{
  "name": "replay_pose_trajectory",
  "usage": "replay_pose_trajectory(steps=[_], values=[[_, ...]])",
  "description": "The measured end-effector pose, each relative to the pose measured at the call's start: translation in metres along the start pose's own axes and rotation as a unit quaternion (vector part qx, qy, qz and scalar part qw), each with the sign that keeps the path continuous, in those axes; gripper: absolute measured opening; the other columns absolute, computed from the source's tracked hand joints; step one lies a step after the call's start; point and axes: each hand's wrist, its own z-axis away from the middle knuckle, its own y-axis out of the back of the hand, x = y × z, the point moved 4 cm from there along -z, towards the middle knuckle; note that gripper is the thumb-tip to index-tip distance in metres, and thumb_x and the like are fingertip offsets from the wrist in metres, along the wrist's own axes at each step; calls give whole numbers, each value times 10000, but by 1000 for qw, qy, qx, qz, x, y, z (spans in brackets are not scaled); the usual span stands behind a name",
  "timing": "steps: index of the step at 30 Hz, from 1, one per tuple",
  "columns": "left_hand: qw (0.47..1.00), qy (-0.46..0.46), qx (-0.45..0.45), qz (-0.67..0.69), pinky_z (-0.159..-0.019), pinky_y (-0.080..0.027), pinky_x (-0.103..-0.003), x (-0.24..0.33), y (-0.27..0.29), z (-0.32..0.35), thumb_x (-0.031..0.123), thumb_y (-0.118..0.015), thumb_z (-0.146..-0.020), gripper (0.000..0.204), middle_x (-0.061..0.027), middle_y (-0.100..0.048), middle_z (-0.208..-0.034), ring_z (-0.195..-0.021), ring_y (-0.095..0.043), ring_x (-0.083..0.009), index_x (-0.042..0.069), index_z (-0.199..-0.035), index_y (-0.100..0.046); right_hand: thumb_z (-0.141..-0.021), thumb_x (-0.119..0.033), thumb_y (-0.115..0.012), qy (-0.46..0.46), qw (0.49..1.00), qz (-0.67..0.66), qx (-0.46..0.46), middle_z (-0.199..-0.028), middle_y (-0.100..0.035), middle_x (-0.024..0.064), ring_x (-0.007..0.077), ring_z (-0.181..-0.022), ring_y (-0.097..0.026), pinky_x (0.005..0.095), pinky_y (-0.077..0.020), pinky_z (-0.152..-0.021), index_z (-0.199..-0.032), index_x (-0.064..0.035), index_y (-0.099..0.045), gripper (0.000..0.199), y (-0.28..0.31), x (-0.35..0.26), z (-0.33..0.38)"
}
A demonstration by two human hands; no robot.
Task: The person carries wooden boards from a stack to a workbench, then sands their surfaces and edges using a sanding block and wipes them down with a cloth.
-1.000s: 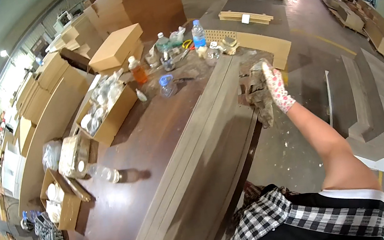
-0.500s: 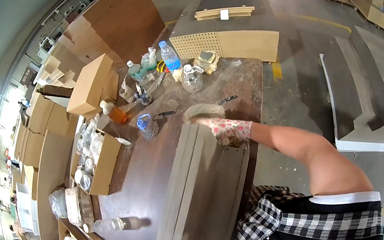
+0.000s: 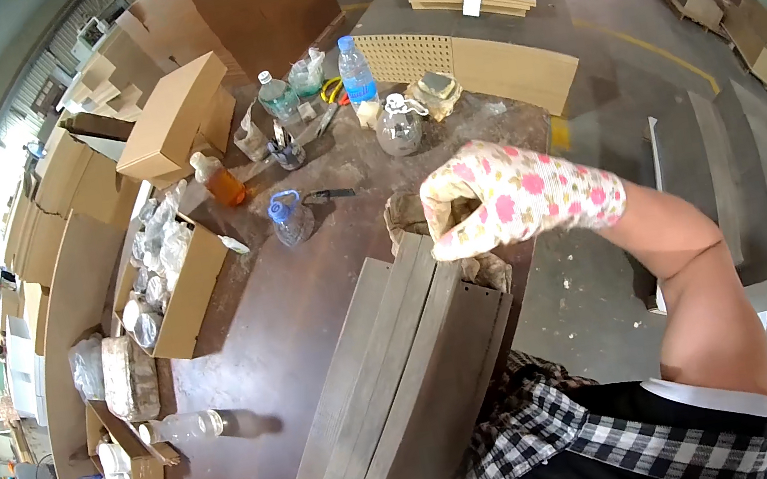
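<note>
Since half a second earlier, our right hand [image 3: 489, 201] had swung up and inward from the far end of the boards [image 3: 397, 379] to hover above that end, nearer the head. The hand wore a white glove with pink flowers and was curled into a fist; we could not tell whether it pinched anything. Our left hand was out of sight.

Just under the fist, at the bench's [image 3: 262, 361] right edge, a crumpled tan rag [image 3: 405, 216] sat at the end of the boards. The boards were long, flat grey planks, matt and grainy, stacked side by side along the right edge, running back toward our body. We judged the stack laid but not yet worked.

Farther out stood a small clear bottle [image 3: 288, 217] with a blue cap, a round glass jug [image 3: 398, 125], and an open cardboard box [image 3: 170, 285] at the left edge.
</note>
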Motion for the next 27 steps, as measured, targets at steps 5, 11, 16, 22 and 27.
replay_pose_trajectory(steps=[5, 11, 16, 22, 27], values=[[1000, 8, -1, 0, -963, -402, -460, -7, -4, -2, 593, -465, -848, 713, -160, -584, -1161, -1077, -553, -313, 22, -1275, -462, -752, -144, -705, 1, 996, 47, -69, -650, -611, 62, 121, -620, -575, 287, -440, -582, -721, -13, -628, 155, 4, -12, -8], [1000, 18, -3, 7, -957, -407, -458, -16, -4, -2, 591, -461, -850, 709, -161, -585, -1155, -1070, -555, -311, 20, -1270, -465, -748, -146, -695, -27, 991, 91, -96, -619, -602, 64, 124, -584, -566, 288, -418, -545, -708, -14, -636, 150, 4, -18, -6], [1000, 23, -4, 7, -952, -411, -457, -21, -1, -3, 589, -457, -851, 705, -161, -586, -1149, -1064, -557, -308, 18, -1265, -468, -734, -149, -684, 37, 987, 125, -99, -643, -626, 62, 161, -614, -603, 301, -433, -560, -701, -24, -628, 141, 1, -30, -4], [1000, 25, -8, 11, -946, -416, -456, -25, -4, -4, 587, -453, -853, 702, -161, -587, -1142, -1057, -560, -306, 16, -1260, -471, -735, -132, -682, 15, 986, 117, -121, -616, -617, 64, 128, -552, -572, 287, -421, -514, -676, -21, -618, 142, -1, -32, -10], [1000, 27, -5, 11, -941, -420, -455, -29, 0, -5, 585, -450, -854, 698, -161, -588, -1136, -1052, -561, -304, 14, -1256, -473, -707, -123, -682, -11, 982, 87, -166, -597, -592, 48, 107, -521, -551, 264, -429, -481, -669, 1, -619, 144, -16, -31, -11]])
